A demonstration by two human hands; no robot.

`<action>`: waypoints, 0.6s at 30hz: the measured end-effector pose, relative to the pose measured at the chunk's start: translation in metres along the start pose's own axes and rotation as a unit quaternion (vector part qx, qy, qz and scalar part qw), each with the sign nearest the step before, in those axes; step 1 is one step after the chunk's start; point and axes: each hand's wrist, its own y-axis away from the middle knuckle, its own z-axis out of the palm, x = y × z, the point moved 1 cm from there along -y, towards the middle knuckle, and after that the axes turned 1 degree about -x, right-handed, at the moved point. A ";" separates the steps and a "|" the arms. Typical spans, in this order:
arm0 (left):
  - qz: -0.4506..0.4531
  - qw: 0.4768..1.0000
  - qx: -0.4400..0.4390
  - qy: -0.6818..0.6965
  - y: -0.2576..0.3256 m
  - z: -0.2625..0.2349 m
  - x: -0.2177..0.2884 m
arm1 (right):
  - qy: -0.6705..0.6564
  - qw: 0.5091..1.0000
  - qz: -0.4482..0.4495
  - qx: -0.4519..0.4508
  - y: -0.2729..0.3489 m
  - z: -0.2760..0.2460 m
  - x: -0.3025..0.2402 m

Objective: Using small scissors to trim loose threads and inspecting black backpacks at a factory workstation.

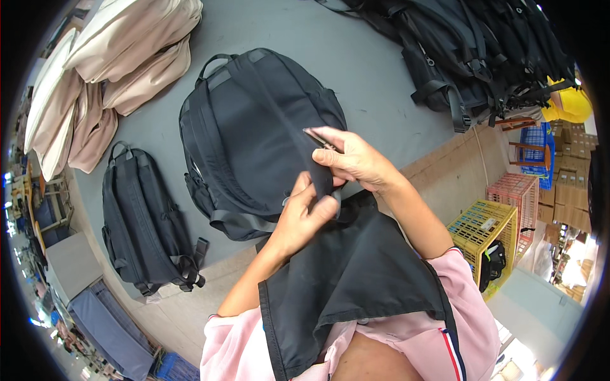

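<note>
A large black backpack (pixel 254 133) lies on the grey table in front of me, with one shoulder strap (pixel 273 101) pulled toward my body. My left hand (pixel 302 219) is closed around the lower end of that strap, its fingers curled and slightly blurred. Just above it, my right hand (pixel 352 159) grips what look like small metal thread snips (pixel 322 141), the tip pointing up and left. The right fingers also lie against the strap's edge. What the left fingertips pinch exactly is partly hidden.
A slimmer black backpack (pixel 143 216) lies at the left table edge. Beige bags (pixel 127 57) are piled far left, black bags (pixel 470 57) far right. Yellow (pixel 489 235) and pink crates (pixel 518 197) stand on the floor to the right. A grey-covered cart (pixel 76 267) stands lower left.
</note>
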 end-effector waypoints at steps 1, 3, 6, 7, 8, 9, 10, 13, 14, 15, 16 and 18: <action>0.059 0.992 0.028 -0.109 0.000 -0.001 0.007 | 0.006 0.999 -0.048 0.021 0.000 -0.001 0.001; 0.085 0.964 0.100 -0.231 0.004 0.003 0.010 | 0.011 0.976 -0.193 0.098 -0.003 0.006 0.001; 0.237 0.847 0.240 -0.412 -0.002 0.004 0.019 | -0.011 0.961 -0.257 0.102 -0.004 0.017 -0.001; 0.274 0.828 0.248 -0.421 -0.008 0.002 0.021 | 0.069 0.956 -0.256 0.123 -0.009 0.013 0.003; 0.311 0.808 0.256 -0.430 -0.012 0.000 0.026 | 0.103 0.952 -0.256 0.133 -0.009 0.014 0.002; 0.303 0.804 0.214 -0.465 -0.014 0.000 0.032 | 0.089 0.964 -0.232 0.097 -0.012 0.010 0.005; 0.295 0.797 0.171 -0.499 -0.017 0.000 0.037 | 0.075 0.974 -0.207 0.061 -0.017 0.005 0.009; 0.290 0.833 0.128 -0.454 -0.025 -0.008 0.031 | 0.028 0.981 -0.183 0.058 -0.020 -0.007 0.021; 0.287 0.851 0.103 -0.428 -0.027 -0.010 0.027 | 0.001 0.985 -0.164 0.059 -0.019 -0.011 0.024; 0.253 0.885 0.108 -0.376 -0.026 -0.013 0.023 | 0.027 0.985 -0.118 0.122 -0.006 -0.007 0.016; 0.215 0.913 0.112 -0.328 -0.027 -0.015 0.024 | 0.020 0.968 -0.187 0.165 -0.001 -0.008 0.021; 0.135 0.974 0.116 -0.140 -0.026 -0.019 0.020 | 0.142 0.920 -0.246 0.270 0.020 -0.006 0.019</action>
